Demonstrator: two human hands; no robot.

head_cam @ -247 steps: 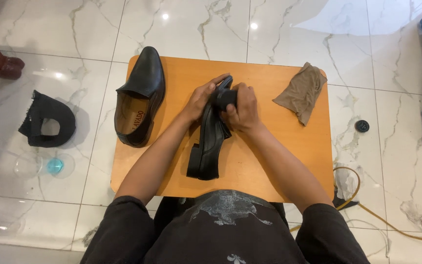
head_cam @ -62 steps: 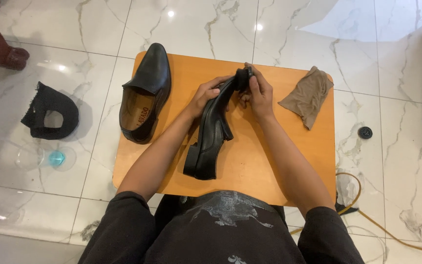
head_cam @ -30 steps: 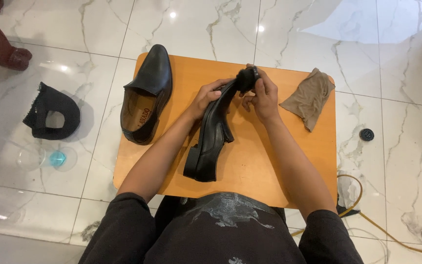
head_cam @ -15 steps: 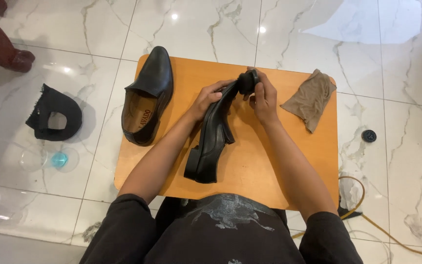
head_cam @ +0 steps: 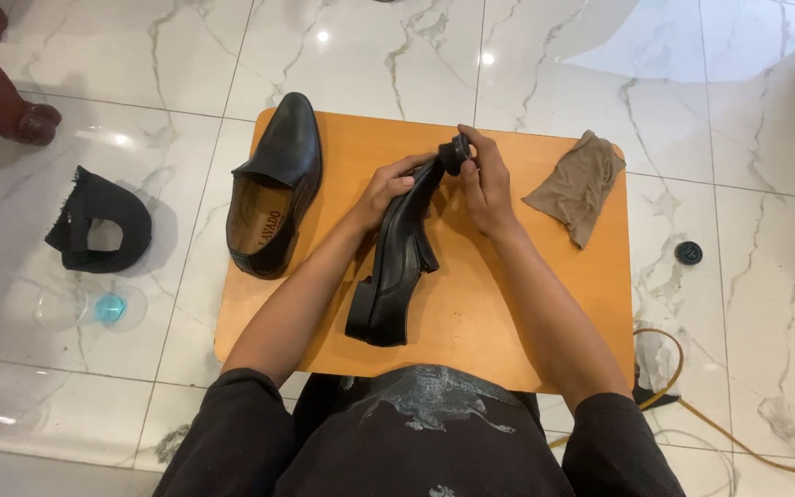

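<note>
You are sitting over a floor of glossy white marble tiles (head_cam: 554, 55) with grey veins, and a small orange wooden table (head_cam: 508, 313) stands in front of your knees.

Your left hand (head_cam: 388, 189) is wrapped around the upper part of a black leather dress shoe (head_cam: 397, 262), fingers curled shut on its side. The shoe is turned on edge, its heel resting on the table near you and its toe raised toward the far edge. Your right hand (head_cam: 485, 184) is at the toe, fingers closed around a small round black applicator (head_cam: 455, 152) that sits against the tip of the shoe. Whether the applicator presses on the leather or only touches it cannot be told from here.

The second black leather shoe (head_cam: 278, 184) lies upright on the left part of the table, its tan insole showing, well apart from the shoe in your hands. A crumpled brown cloth (head_cam: 581, 184) lies at the far right corner of the table, near your right hand but not touching it.

On the floor to your left a black fabric piece (head_cam: 94, 221) lies in a loop, with a clear glass lid (head_cam: 94, 308) with a blue centre just beside it. A small black round cap (head_cam: 688, 252) lies on the floor to the right of the table, and a yellow cable (head_cam: 674, 368) curves near the table's right corner.
</note>
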